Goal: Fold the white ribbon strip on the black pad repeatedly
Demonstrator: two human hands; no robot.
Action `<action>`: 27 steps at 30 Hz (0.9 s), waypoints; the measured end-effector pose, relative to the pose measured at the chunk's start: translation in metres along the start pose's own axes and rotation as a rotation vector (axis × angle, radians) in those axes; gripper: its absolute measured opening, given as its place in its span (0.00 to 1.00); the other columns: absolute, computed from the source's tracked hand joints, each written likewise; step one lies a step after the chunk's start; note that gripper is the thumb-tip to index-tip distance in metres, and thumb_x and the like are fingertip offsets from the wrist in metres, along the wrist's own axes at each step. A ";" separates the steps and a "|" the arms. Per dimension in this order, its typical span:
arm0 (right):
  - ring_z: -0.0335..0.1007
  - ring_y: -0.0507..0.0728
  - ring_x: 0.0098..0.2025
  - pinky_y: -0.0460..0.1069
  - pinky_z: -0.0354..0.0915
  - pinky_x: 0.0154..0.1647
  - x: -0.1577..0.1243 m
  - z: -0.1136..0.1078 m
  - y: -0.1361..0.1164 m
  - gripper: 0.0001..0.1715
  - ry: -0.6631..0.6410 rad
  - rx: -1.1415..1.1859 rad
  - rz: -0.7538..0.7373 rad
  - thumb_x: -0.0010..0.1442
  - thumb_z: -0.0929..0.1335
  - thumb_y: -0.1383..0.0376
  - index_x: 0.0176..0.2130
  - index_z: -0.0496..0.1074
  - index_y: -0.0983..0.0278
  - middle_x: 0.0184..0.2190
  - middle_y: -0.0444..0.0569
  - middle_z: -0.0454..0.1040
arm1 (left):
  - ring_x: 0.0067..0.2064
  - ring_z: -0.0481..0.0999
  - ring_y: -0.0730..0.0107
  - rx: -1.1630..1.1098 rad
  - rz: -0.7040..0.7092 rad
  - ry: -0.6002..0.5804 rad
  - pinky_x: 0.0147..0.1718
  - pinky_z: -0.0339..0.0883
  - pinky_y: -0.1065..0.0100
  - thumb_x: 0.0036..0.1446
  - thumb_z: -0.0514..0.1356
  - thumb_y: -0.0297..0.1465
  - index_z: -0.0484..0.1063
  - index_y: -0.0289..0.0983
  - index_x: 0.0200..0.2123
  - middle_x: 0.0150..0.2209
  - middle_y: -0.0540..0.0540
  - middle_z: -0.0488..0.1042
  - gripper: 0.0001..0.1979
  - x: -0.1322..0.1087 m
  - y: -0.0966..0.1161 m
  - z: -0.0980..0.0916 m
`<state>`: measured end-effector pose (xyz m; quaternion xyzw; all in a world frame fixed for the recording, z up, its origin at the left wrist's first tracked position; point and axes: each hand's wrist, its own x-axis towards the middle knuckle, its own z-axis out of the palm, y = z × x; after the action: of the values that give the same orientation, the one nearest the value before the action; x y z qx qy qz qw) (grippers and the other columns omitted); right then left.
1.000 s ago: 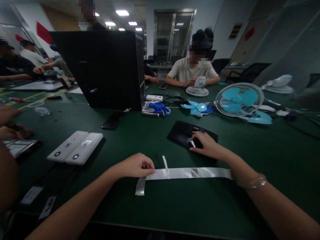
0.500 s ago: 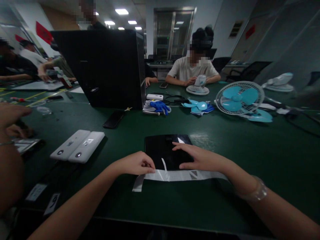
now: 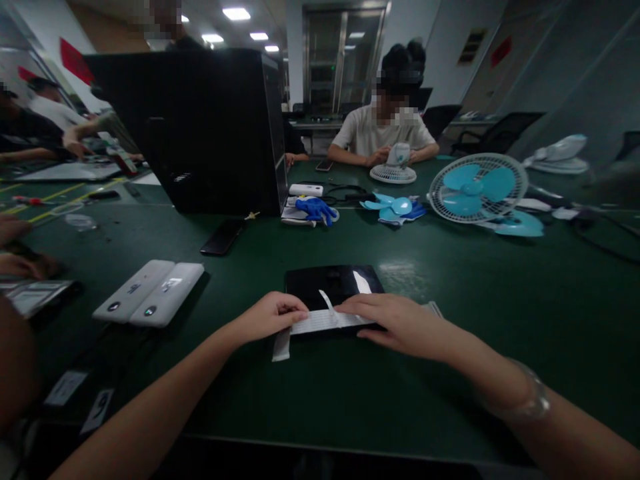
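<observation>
A glossy black flat panel (image 3: 313,281) lies on the green table before me. Across its near part runs a white, finely lined flat strip (image 3: 315,323), and a thin white tab (image 3: 326,300) sticks up from it. My left hand (image 3: 267,315) is closed, pinching the strip near its left end between thumb and fingertips. Below those fingers a greyish end piece hangs down at an angle. My right hand (image 3: 395,320) lies over the strip's right part, fingers stretched flat on it and thumb apart on the near side. It hides part of the strip, whose far end shows behind the wrist.
Two white devices (image 3: 150,293) and a black phone (image 3: 223,237) lie left. Behind stand a large black case (image 3: 190,133), blue-and-white gloves (image 3: 313,211), blue fan blades (image 3: 387,205) and a fan (image 3: 477,188). A co-worker (image 3: 385,133) sits opposite; another person's hands (image 3: 23,263) are at left.
The strip has moved from in front of the panel's near edge up onto the panel. My left hand moved with it; my right hand's fingers came down onto the strip.
</observation>
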<state>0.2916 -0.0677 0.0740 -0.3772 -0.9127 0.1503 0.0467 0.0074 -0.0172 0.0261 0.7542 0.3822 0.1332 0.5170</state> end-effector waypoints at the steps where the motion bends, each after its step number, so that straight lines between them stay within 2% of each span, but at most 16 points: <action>1: 0.66 0.59 0.53 0.56 0.66 0.50 0.003 0.004 0.001 0.28 0.024 -0.056 -0.028 0.64 0.62 0.64 0.63 0.59 0.51 0.59 0.47 0.64 | 0.36 0.72 0.69 0.003 -0.002 0.013 0.33 0.63 0.71 0.59 0.57 0.37 0.76 0.35 0.41 0.36 0.46 0.76 0.13 0.000 -0.001 0.000; 5: 0.67 0.60 0.51 0.57 0.67 0.47 0.007 0.010 0.007 0.29 0.068 -0.258 -0.071 0.64 0.60 0.70 0.62 0.61 0.52 0.56 0.52 0.65 | 0.36 0.71 0.69 0.071 0.023 0.094 0.33 0.62 0.70 0.64 0.51 0.39 0.72 0.38 0.50 0.40 0.46 0.75 0.18 -0.001 -0.002 -0.001; 8: 0.66 0.61 0.51 0.57 0.68 0.46 0.005 0.009 0.012 0.28 0.084 -0.291 -0.073 0.62 0.61 0.71 0.60 0.65 0.54 0.56 0.53 0.65 | 0.33 0.71 0.69 0.155 0.012 0.099 0.32 0.61 0.69 0.65 0.47 0.39 0.70 0.40 0.52 0.38 0.47 0.75 0.19 -0.004 -0.001 -0.002; 12: 0.67 0.61 0.50 0.58 0.68 0.46 0.004 0.010 0.014 0.26 0.078 -0.280 -0.078 0.62 0.62 0.69 0.58 0.67 0.53 0.56 0.52 0.64 | 0.33 0.71 0.69 0.307 0.030 0.091 0.30 0.58 0.70 0.63 0.51 0.38 0.70 0.42 0.52 0.41 0.47 0.75 0.17 -0.006 0.005 0.001; 14: 0.67 0.60 0.50 0.57 0.67 0.46 0.005 0.011 0.014 0.26 0.063 -0.283 -0.077 0.63 0.61 0.69 0.58 0.67 0.53 0.56 0.52 0.64 | 0.32 0.70 0.69 0.372 0.032 0.105 0.29 0.57 0.70 0.62 0.52 0.38 0.70 0.43 0.52 0.38 0.48 0.75 0.17 -0.006 0.007 0.003; 19: 0.67 0.59 0.48 0.56 0.67 0.45 0.006 0.012 0.015 0.25 0.047 -0.312 -0.076 0.63 0.61 0.69 0.58 0.68 0.53 0.54 0.52 0.65 | 0.32 0.71 0.69 0.493 0.063 0.129 0.29 0.57 0.70 0.63 0.51 0.38 0.72 0.43 0.50 0.38 0.48 0.76 0.16 -0.006 0.010 0.008; 23: 0.66 0.59 0.46 0.55 0.66 0.43 0.006 0.010 0.015 0.27 0.077 -0.339 -0.075 0.62 0.62 0.70 0.58 0.67 0.53 0.50 0.53 0.67 | 0.37 0.73 0.69 0.563 0.127 0.140 0.33 0.60 0.70 0.65 0.49 0.37 0.70 0.46 0.54 0.46 0.49 0.76 0.17 -0.005 0.008 0.011; 27: 0.64 0.60 0.47 0.56 0.65 0.44 0.006 0.011 0.017 0.28 0.075 -0.352 -0.085 0.62 0.62 0.71 0.58 0.67 0.52 0.50 0.53 0.66 | 0.38 0.73 0.70 0.617 0.153 0.119 0.32 0.59 0.71 0.66 0.49 0.36 0.67 0.51 0.57 0.44 0.50 0.76 0.18 -0.005 0.006 0.012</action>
<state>0.2965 -0.0552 0.0582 -0.3460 -0.9376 -0.0277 0.0202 0.0140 -0.0294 0.0278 0.8928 0.3762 0.0934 0.2292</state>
